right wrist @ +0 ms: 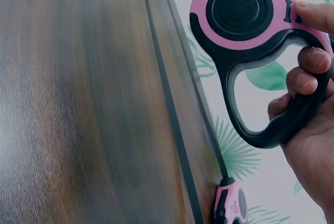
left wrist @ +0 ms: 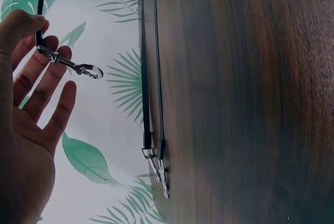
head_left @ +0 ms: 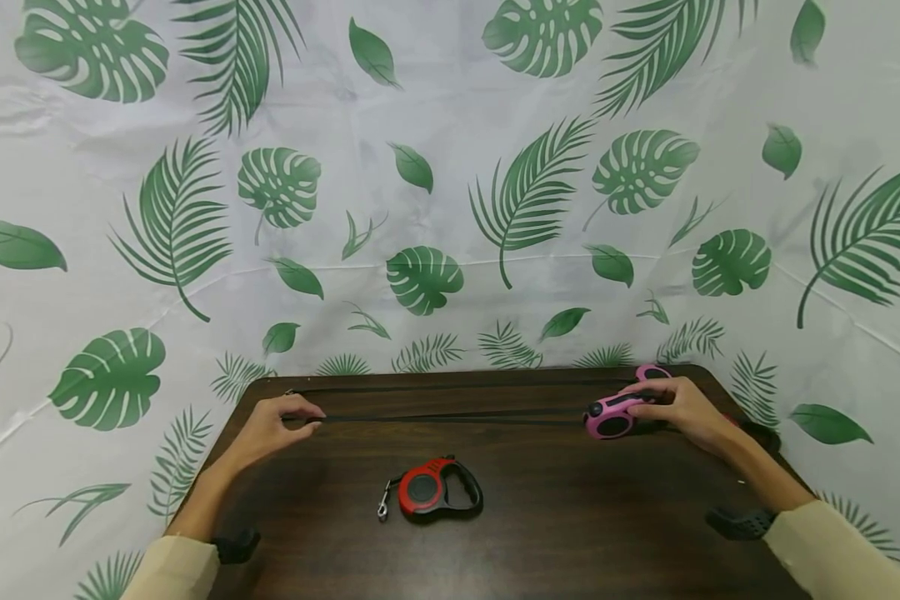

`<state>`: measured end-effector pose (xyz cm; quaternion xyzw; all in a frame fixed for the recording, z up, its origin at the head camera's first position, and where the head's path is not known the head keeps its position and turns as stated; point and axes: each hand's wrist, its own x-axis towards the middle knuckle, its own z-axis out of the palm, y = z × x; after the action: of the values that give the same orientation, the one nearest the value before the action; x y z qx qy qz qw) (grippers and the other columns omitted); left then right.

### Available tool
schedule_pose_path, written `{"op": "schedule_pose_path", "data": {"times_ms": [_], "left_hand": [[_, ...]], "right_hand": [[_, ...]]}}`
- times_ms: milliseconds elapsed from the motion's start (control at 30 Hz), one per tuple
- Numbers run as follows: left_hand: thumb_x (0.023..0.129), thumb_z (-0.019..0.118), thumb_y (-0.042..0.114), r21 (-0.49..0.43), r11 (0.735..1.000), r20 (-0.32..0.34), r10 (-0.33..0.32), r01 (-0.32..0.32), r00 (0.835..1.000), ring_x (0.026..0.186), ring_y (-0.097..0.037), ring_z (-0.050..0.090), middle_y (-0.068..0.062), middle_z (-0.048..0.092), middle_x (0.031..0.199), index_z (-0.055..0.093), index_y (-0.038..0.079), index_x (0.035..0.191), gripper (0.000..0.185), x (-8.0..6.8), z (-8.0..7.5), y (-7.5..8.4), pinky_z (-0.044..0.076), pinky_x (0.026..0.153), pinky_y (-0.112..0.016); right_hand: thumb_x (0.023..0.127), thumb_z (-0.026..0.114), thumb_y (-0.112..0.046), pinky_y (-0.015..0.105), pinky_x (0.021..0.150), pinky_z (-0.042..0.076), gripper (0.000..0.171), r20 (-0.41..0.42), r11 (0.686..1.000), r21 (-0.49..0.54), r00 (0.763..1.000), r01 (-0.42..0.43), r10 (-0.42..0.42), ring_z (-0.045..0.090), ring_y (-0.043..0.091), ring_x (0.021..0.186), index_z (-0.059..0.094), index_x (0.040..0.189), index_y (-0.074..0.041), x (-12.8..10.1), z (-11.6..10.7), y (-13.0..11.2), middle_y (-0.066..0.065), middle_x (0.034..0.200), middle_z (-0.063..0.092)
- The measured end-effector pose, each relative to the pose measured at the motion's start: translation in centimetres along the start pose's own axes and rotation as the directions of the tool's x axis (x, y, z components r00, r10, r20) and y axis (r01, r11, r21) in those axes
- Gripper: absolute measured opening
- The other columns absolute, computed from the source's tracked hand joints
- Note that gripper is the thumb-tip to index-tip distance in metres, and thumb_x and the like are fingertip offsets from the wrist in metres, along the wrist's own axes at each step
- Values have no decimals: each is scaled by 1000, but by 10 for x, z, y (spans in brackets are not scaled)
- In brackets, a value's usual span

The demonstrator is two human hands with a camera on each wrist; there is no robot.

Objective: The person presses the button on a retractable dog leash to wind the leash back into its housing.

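My right hand [head_left: 678, 410] grips the black handle of a pink retractable leash [head_left: 610, 417], held above the table; the right wrist view shows fingers curled round the handle and the thumb on the pink case [right wrist: 255, 36]. A black strap [head_left: 450, 417] runs taut from it across to my left hand [head_left: 279, 422]. There, thumb and forefinger pinch the strap close to its end, and a silver snap hook [left wrist: 73, 65] hangs in front of the other, spread fingers. Nearer the front, a red and black retractable leash [head_left: 422, 489] lies with its hook beside it.
Along the back edge of the dark wooden table [head_left: 532, 517], a second pink leash [head_left: 651, 372] lies with its strap drawn out. Another black-handled leash [head_left: 761, 435] sits behind my right wrist. Two strap hooks [left wrist: 150, 162] rest at the far left. A leaf-print cloth [head_left: 450, 167] hangs behind.
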<state>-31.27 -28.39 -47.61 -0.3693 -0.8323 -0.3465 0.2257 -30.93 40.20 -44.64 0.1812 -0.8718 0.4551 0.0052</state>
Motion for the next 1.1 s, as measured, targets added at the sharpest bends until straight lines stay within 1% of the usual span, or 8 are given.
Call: {"op": "schedule_pose_path", "data": {"times_ms": [167,433,500,633,700,733,933,1100], "left_hand": [[78,84,-12,-25,1000,-5,14,-14,1000,82,-22,70,-7,78,94,80,6,99,28,3,4,3,55,79,-17],[78,83,-12,-2,1000,10,20,-20,1000,82,-19,72,-4,78,94,79,6,98,28,8,12,4,56,78,-19],[78,82,-11,2,1000,18,15,-15,1000,82,-19,72,-4,78,94,79,6,99,27,10,14,5,58,78,-22],[79,82,-11,8,1000,28,13,-14,1000,82,-19,73,-3,78,93,79,6,99,26,14,17,7,62,74,-37],[79,82,-11,1,1000,30,11,-11,999,82,-19,73,-3,78,93,79,6,99,26,15,18,8,62,73,-39],[80,82,-11,-4,1000,32,14,-14,999,82,-19,74,-4,78,93,79,6,99,25,16,19,8,62,74,-38],[79,82,-12,-38,999,32,35,-34,999,82,-21,73,-5,78,93,79,5,99,27,21,24,11,57,80,-20],[79,82,-12,-59,998,35,37,-35,999,83,-22,73,-5,78,93,79,5,98,25,24,29,13,58,79,-22]], "right_hand": [[98,76,-13,32,72,59,29,18,999,45,1000,24,-25,66,19,88,75,124,-2,4,6,-4,9,104,76],[97,76,-11,33,73,58,27,23,996,75,998,54,-56,63,19,91,76,123,-2,9,13,-10,12,108,70],[98,76,-11,33,74,59,26,25,995,77,998,57,-59,61,20,93,76,122,-4,11,14,-10,13,109,68],[98,75,-10,33,76,59,24,29,994,93,997,62,-65,60,20,97,77,121,-5,14,18,-9,12,111,67],[97,76,-8,33,76,60,23,30,992,100,997,74,-78,62,20,95,78,120,-5,16,19,-8,12,109,70],[97,76,-8,33,76,60,24,30,992,104,996,78,-81,63,19,94,78,120,-4,17,20,-8,11,109,71],[96,78,-11,33,73,61,27,49,992,94,995,83,-87,69,18,87,77,122,-5,21,24,-13,10,105,76],[97,76,-9,31,72,60,27,62,992,88,993,94,-99,69,18,84,76,123,-4,22,28,-17,8,103,78]]}}
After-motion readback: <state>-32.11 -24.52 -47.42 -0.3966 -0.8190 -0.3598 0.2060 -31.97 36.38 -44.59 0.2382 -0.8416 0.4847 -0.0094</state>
